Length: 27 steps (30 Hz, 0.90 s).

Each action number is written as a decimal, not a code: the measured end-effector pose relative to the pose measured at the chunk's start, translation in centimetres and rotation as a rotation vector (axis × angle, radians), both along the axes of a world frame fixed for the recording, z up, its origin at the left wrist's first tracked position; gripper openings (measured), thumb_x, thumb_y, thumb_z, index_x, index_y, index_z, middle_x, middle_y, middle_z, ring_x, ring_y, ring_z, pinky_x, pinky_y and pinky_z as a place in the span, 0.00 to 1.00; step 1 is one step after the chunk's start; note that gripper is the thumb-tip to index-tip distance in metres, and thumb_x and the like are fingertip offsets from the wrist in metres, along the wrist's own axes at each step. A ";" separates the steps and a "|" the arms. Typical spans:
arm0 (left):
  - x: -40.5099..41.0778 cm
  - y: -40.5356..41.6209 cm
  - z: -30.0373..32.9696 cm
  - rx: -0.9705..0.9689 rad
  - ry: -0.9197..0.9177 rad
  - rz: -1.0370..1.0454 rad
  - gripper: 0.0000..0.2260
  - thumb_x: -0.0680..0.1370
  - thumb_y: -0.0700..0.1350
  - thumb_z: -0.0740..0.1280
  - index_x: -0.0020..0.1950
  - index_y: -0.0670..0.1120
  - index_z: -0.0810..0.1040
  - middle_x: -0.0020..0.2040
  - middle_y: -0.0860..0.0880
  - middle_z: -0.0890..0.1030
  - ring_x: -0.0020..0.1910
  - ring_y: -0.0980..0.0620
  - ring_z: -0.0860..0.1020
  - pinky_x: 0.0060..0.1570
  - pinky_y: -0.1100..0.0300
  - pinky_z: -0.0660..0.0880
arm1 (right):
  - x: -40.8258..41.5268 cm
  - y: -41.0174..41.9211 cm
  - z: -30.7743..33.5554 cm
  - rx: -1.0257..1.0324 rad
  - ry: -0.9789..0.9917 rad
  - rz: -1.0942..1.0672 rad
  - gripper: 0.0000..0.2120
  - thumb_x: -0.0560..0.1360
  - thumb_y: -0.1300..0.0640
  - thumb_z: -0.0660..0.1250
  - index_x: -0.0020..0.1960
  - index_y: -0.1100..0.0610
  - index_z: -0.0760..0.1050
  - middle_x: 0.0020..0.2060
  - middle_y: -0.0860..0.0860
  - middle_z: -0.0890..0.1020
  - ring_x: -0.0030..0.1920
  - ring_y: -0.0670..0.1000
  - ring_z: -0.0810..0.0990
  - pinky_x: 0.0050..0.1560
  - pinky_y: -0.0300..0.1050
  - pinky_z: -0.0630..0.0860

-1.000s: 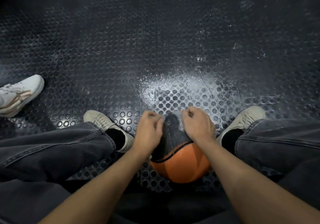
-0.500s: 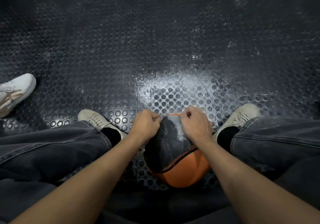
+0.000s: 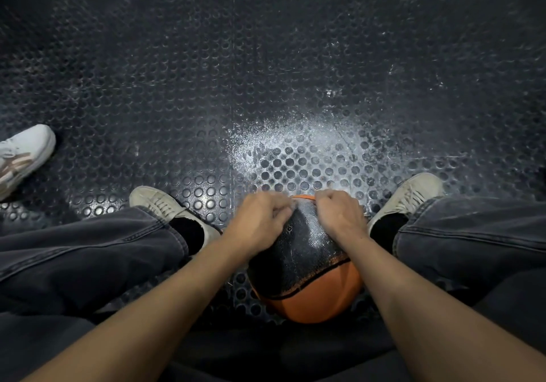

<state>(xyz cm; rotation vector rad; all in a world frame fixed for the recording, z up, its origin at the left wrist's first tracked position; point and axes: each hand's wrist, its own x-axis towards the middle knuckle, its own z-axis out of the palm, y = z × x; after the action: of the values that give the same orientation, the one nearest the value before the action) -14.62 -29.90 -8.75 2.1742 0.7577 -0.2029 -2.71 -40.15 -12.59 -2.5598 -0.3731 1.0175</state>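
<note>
Our left hand (image 3: 260, 222) and right hand (image 3: 339, 216), fingers curled, pinch the far edge of the black skin (image 3: 300, 250); it covers roughly half the orange basketball (image 3: 313, 302); the rest, we judge, remains.

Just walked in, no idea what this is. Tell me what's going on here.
A person sitting on the studded black floor has an orange ball between their shoes. The left hand and right hand pinch the far edge of a black textured sheet lying over the ball's top. White powder dusts the floor just ahead.
</note>
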 end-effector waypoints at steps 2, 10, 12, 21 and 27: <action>-1.2 -0.8 0.5 0.034 -0.051 -0.035 0.09 0.79 0.44 0.66 0.56 0.46 0.82 0.55 0.55 0.79 0.49 0.58 0.75 0.53 0.69 0.68 | 0.1 0.0 -0.1 0.004 0.009 0.007 0.19 0.82 0.50 0.53 0.34 0.53 0.69 0.32 0.50 0.72 0.34 0.51 0.69 0.32 0.41 0.63; 3.4 1.3 -1.1 -0.076 0.172 0.053 0.09 0.80 0.45 0.64 0.52 0.45 0.83 0.41 0.49 0.83 0.24 0.58 0.68 0.30 0.69 0.73 | 0.5 -0.1 -0.4 0.050 0.045 0.008 0.21 0.81 0.48 0.55 0.30 0.51 0.67 0.28 0.48 0.71 0.31 0.52 0.69 0.37 0.45 0.69; 1.3 0.7 0.2 -0.064 0.089 0.011 0.07 0.79 0.46 0.65 0.49 0.46 0.83 0.40 0.53 0.82 0.29 0.55 0.74 0.32 0.67 0.74 | 0.3 0.0 -0.6 0.055 0.052 0.011 0.21 0.81 0.49 0.55 0.30 0.51 0.67 0.27 0.47 0.69 0.29 0.51 0.66 0.38 0.45 0.71; 2.6 1.4 -1.7 -0.066 0.120 0.041 0.07 0.79 0.45 0.66 0.51 0.47 0.83 0.42 0.53 0.82 0.36 0.53 0.77 0.38 0.66 0.77 | 0.4 0.2 -0.3 0.068 0.040 0.060 0.17 0.81 0.47 0.56 0.38 0.51 0.75 0.29 0.47 0.73 0.29 0.49 0.68 0.31 0.41 0.64; 1.7 0.5 -0.6 0.003 -0.005 -0.051 0.08 0.79 0.43 0.66 0.54 0.45 0.83 0.48 0.52 0.81 0.41 0.62 0.74 0.47 0.68 0.73 | 0.3 0.4 0.1 0.054 0.063 0.089 0.17 0.82 0.47 0.55 0.41 0.52 0.76 0.31 0.48 0.72 0.30 0.49 0.68 0.31 0.41 0.64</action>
<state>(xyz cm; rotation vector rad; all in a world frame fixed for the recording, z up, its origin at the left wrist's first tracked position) -12.89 -29.42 -9.36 2.1976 0.7012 -0.2224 -2.38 -39.78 -12.50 -2.4765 -0.4942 1.1009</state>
